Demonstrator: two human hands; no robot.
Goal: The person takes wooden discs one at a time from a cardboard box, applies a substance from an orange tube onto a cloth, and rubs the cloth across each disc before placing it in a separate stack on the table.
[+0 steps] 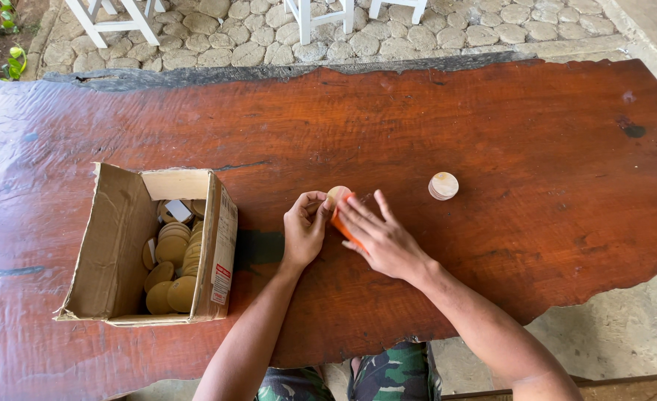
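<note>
Head view: wooden disc (337, 194) pinched between left hand (304, 229) and right hand (380, 236).

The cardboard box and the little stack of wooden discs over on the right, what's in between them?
In the head view, both hands sit between the cardboard box and the stack of wooden discs: the left hand holds a wooden disc, the right hand presses an orange piece against it.

Box of discs (158, 249) left on table (492, 134), hands (343, 230) at centre, small disc stack (443, 186) to their right.
</note>
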